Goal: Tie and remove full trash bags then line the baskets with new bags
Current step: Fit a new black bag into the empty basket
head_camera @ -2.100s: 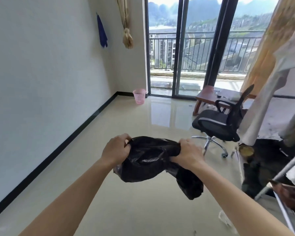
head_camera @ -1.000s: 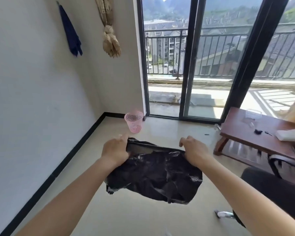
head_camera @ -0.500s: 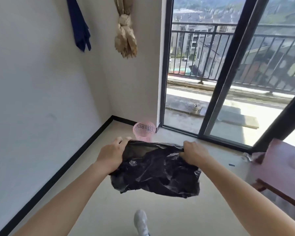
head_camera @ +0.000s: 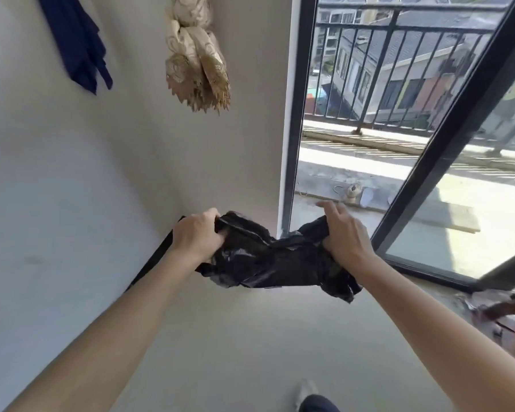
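A crumpled black trash bag hangs in the air in front of me, stretched between both hands above the floor near the room's corner. My left hand grips its left end, fingers closed around the plastic. My right hand grips the right end, with a loose tail of bag dangling below the wrist. The bag and hands hide the floor corner behind them. No basket shows in this frame.
White walls meet in the corner, with a black baseboard along the left one. A blue cloth and a tied gold curtain hang above. A black-framed glass balcony door stands right. My shoe is at the bottom.
I have walked closer to the corner. The pink basket seen earlier is now hidden behind the bag. The bag went from spread wide to bunched and twisted between my hands.
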